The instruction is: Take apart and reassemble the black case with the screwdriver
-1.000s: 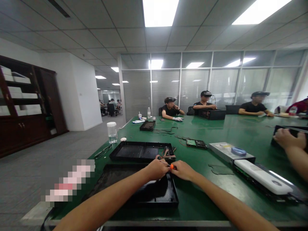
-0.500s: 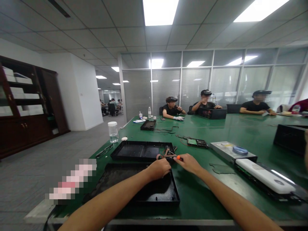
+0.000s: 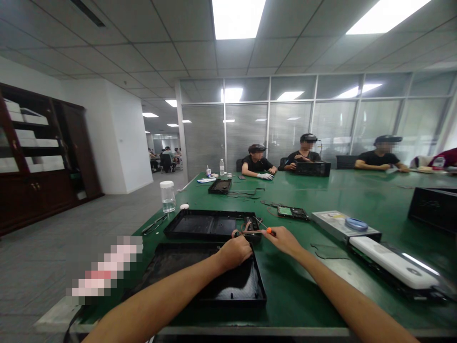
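My right hand (image 3: 283,240) is closed around a screwdriver (image 3: 269,230) with an orange and black handle. Its thin shaft points up and left over the right end of a shallow black plastic case (image 3: 202,224). A ribbon cable (image 3: 246,232) with reddish strands loops out of that end, between my two hands. My left hand (image 3: 233,251) is curled closed just in front of the cable, and its fingertips are hidden from me. Below it, nearer to me, lies a second black plastic case half (image 3: 228,286), open side up, partly covered by my left forearm.
Left of the cases are tweezers (image 3: 154,224) and a clear jar (image 3: 167,196). A green circuit board (image 3: 293,212) lies beyond my right hand. To the right sit a metal box (image 3: 335,224) with a blue ring of tape (image 3: 356,224) and a white device (image 3: 394,262). Several people sit across the table.
My right hand has drawn slightly right with the screwdriver, and its shaft now angles up and left. My left hand has barely moved. Across the table, a co-worker's black box has shifted left.
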Demonstrator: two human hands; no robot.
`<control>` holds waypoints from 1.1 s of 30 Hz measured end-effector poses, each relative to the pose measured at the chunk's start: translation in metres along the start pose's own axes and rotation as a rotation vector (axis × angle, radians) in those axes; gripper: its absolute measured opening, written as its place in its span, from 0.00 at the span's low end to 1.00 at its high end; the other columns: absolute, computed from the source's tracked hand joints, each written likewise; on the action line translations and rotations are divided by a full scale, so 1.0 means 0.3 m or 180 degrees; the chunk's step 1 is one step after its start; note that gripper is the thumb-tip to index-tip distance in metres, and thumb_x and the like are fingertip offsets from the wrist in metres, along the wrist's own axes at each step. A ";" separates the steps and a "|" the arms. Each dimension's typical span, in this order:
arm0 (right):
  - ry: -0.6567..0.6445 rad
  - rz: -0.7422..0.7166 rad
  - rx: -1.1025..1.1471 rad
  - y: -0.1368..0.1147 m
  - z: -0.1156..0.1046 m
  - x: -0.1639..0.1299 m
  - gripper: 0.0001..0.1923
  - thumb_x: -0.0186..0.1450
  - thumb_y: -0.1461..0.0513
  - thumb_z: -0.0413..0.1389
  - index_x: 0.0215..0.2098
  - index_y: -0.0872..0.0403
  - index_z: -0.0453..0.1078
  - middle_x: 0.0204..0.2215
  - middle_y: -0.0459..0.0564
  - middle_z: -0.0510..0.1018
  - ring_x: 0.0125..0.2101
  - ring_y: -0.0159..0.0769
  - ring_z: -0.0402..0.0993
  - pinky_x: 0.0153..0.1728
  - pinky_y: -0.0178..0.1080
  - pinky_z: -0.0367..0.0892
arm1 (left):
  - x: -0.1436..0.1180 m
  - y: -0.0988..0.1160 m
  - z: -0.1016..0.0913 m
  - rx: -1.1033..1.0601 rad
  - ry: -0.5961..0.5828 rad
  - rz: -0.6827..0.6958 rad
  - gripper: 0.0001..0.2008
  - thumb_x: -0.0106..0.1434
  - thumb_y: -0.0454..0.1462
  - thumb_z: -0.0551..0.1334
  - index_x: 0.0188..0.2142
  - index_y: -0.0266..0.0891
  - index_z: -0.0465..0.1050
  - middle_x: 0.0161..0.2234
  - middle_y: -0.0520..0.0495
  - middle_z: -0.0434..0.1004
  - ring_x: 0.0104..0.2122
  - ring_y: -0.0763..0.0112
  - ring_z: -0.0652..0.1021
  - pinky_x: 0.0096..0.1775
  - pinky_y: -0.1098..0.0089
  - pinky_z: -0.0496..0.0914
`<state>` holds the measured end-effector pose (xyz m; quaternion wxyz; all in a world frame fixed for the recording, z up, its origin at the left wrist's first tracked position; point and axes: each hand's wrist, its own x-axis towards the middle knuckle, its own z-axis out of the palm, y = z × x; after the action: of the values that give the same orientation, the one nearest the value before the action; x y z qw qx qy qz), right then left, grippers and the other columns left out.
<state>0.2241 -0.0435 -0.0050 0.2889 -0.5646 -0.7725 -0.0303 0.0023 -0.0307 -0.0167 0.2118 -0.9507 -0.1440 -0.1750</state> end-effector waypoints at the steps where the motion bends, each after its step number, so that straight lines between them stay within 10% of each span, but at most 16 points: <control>1: -0.0011 0.0015 0.0020 0.003 -0.002 0.000 0.24 0.63 0.48 0.41 0.20 0.53 0.67 0.17 0.47 0.71 0.19 0.32 0.64 0.22 0.33 0.51 | -0.001 -0.001 0.001 0.0026 0.0000 -0.0018 0.11 0.65 0.35 0.50 0.29 0.34 0.67 0.30 0.45 0.69 0.32 0.70 0.69 0.35 0.69 0.64; 15: -0.0413 0.0145 0.1643 0.054 -0.023 0.010 0.13 0.52 0.64 0.52 0.37 0.53 0.57 0.26 0.41 0.66 0.22 0.27 0.62 0.24 0.31 0.58 | 0.004 -0.024 -0.010 -0.0375 -0.0240 0.0187 0.08 0.60 0.32 0.54 0.27 0.35 0.69 0.31 0.46 0.71 0.36 0.70 0.69 0.42 0.72 0.63; 21: -0.0267 0.0324 0.2749 0.050 -0.097 0.021 0.16 0.59 0.53 0.48 0.38 0.56 0.61 0.18 0.40 0.65 0.14 0.25 0.57 0.17 0.30 0.54 | -0.009 -0.043 -0.014 -0.0935 -0.0229 0.0088 0.07 0.58 0.30 0.55 0.32 0.37 0.72 0.33 0.49 0.74 0.37 0.71 0.70 0.44 0.71 0.61; 27: 0.0756 0.0479 0.2277 0.039 -0.081 0.020 0.18 0.58 0.48 0.47 0.25 0.54 0.60 0.17 0.42 0.63 0.17 0.27 0.58 0.17 0.31 0.55 | -0.013 -0.045 -0.024 -0.1390 -0.0162 -0.0570 0.08 0.57 0.34 0.60 0.39 0.40 0.70 0.33 0.53 0.76 0.36 0.71 0.72 0.49 0.67 0.56; 33: 0.0680 -0.0012 0.1353 -0.004 -0.066 0.000 0.16 0.60 0.52 0.45 0.26 0.55 0.62 0.19 0.45 0.65 0.22 0.31 0.60 0.24 0.33 0.58 | -0.005 -0.038 -0.037 -0.1491 -0.0261 -0.0688 0.05 0.58 0.35 0.59 0.35 0.40 0.71 0.34 0.53 0.76 0.36 0.72 0.72 0.52 0.64 0.51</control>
<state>0.2312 -0.0513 0.0119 0.4814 -0.4832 -0.7276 0.0729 -0.0061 -0.0262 -0.0040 -0.0401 -0.9592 -0.2087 -0.1865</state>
